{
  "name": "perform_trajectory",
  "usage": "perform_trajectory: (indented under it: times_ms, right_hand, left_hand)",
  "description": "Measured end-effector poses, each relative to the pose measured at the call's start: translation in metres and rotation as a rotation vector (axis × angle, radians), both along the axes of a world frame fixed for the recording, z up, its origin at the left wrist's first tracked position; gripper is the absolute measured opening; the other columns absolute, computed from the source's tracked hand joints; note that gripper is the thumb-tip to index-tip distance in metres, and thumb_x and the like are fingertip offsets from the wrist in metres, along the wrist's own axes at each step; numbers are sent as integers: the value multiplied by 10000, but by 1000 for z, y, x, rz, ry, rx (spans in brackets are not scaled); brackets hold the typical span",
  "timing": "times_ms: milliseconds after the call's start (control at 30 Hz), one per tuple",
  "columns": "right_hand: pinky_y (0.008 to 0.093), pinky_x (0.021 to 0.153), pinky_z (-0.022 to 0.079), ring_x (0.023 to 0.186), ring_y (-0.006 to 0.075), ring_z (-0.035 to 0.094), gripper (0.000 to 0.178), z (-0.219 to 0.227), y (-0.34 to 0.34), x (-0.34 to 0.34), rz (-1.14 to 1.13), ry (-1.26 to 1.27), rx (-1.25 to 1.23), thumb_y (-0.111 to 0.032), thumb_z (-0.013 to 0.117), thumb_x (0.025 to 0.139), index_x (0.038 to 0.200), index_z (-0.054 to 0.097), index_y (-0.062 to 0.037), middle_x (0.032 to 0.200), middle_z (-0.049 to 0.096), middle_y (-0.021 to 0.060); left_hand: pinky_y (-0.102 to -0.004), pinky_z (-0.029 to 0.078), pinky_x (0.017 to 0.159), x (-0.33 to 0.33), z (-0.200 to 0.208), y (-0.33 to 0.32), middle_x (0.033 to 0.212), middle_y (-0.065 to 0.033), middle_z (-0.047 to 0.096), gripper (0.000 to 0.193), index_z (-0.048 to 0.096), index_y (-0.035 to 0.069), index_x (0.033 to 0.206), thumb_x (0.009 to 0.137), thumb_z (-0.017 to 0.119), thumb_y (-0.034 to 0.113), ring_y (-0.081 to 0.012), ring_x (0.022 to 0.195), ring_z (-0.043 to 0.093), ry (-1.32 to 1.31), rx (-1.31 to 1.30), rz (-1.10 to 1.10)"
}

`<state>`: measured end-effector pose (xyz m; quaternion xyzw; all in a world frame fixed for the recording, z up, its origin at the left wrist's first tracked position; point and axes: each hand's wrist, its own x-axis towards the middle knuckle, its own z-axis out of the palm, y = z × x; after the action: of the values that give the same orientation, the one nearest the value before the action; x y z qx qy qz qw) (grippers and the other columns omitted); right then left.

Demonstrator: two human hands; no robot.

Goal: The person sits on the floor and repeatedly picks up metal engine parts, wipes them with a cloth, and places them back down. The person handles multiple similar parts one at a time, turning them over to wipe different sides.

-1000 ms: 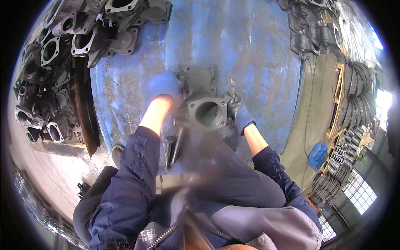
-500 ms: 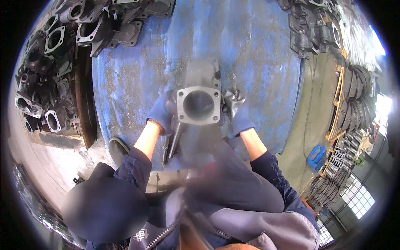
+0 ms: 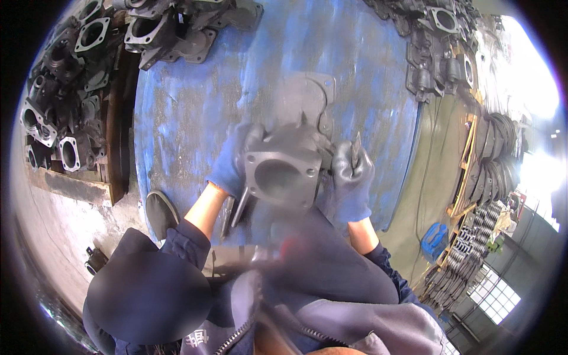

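A grey metal casting (image 3: 283,155) stands tilted in front of me on the blue table. Its square flange with a large round bore and corner holes faces up toward me, and a flat plate part extends behind it. My left hand (image 3: 241,155), in a blue glove with a dark coated palm, grips the casting's left side. My right hand (image 3: 353,177), gloved the same way, is closed in a fist just right of the casting. From that fist sticks up a pointed metal tool (image 3: 356,148); its lower part is hidden. Below my left hand lies a metal rod (image 3: 240,207).
Dark castings are heaped on a wooden pallet (image 3: 71,184) at left. More castings (image 3: 171,35) lie on the blue table's (image 3: 177,112) far left, and another pile (image 3: 435,53) is at far right. A blue plastic container (image 3: 435,239) stands on the floor at right.
The casting has turned and tilted, its flange now askew and its rear plate showing. My right hand has drawn slightly right and nearer, away from the casting, with the pointed tool. My left hand stays on it.
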<state>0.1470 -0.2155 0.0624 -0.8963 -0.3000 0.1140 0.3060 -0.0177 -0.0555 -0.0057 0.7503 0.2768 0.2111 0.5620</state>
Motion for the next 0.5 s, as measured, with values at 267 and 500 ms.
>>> perform_trajectory:
  times_ms: [267,500]
  right_hand:
    - [366,527,453,594,240,570,205,-20,-3,11,287,-57,262,-185,612,906,996,626,-2,749,589,101]
    - [291,569,485,659,106,576,206,-31,-12,18,-237,655,226,-192,570,980,1036,645,-8,789,624,24]
  left_hand:
    - [-509,421,721,4,7,6,827,-277,583,447,577,-13,828,962,419,383,-474,796,547,71,-15,52]
    - [-435,461,678,3,4,5,774,-244,624,578,612,-51,906,965,484,509,-354,722,607,108,-176,29]
